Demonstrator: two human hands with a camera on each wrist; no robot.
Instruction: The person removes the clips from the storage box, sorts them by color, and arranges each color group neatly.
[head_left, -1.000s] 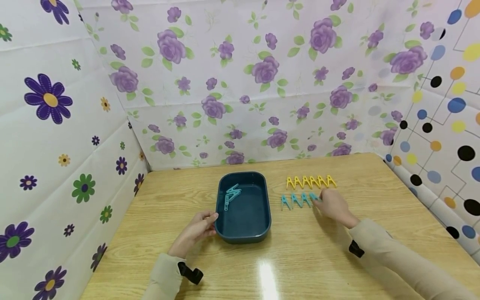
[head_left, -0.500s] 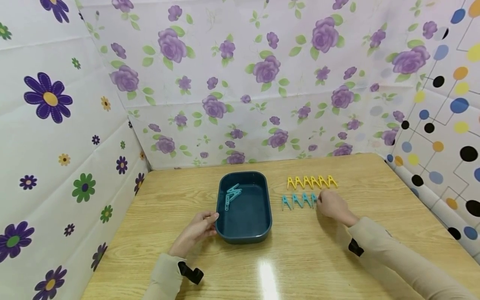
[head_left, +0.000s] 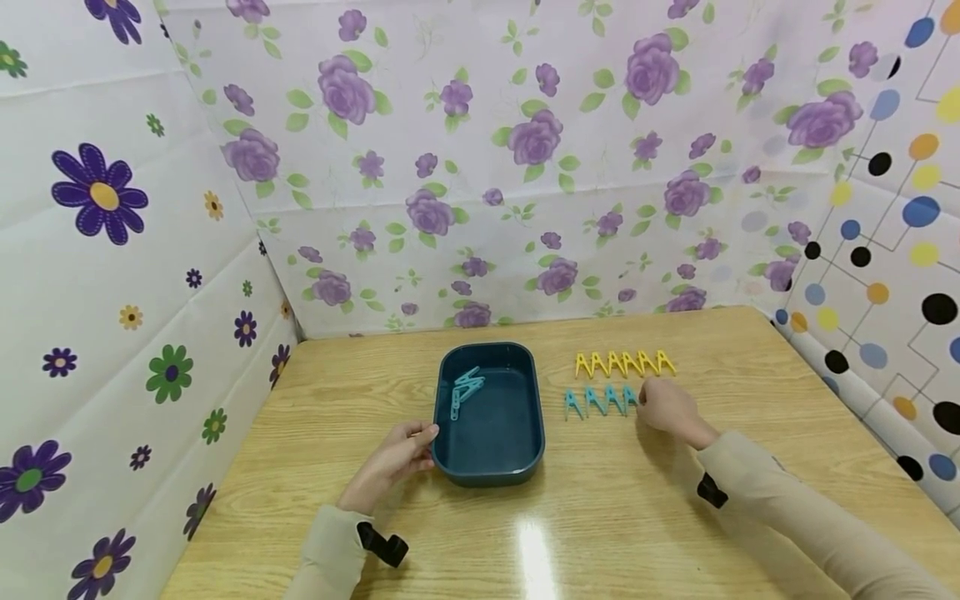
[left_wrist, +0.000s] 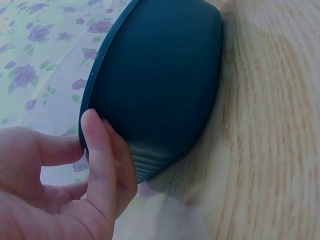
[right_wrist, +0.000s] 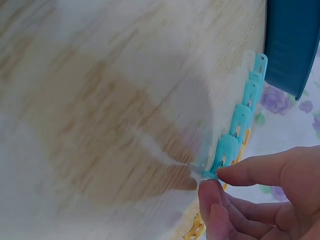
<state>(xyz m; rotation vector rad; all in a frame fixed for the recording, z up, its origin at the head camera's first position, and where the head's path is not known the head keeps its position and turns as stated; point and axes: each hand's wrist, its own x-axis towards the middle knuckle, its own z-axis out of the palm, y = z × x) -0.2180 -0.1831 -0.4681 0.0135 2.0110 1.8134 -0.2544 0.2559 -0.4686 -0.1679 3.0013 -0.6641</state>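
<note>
A dark teal rectangular tub (head_left: 491,454) stands on the table, with a few turquoise clothespins (head_left: 465,387) lying inside at its left. My left hand (head_left: 401,458) holds the tub's left wall, thumb at the rim and fingers against the outside; the left wrist view shows this hand (left_wrist: 85,175) close. To the right of the tub, several turquoise clothespins (head_left: 592,400) stand in a row. My right hand (head_left: 666,408) is at the right end of that row. In the right wrist view its thumb and finger pinch a small turquoise clothespin part (right_wrist: 210,174), mostly hidden by the fingertips.
A row of yellow clothespins (head_left: 626,363) stands just behind the turquoise row. The wooden table (head_left: 600,517) runs back to a flowered cloth wall (head_left: 480,233), with patterned cloth at both sides.
My right hand has drawn slightly right, its fingers more curled, and the row's rightmost turquoise clothespin shows more plainly. The left hand and tub stay put.
</note>
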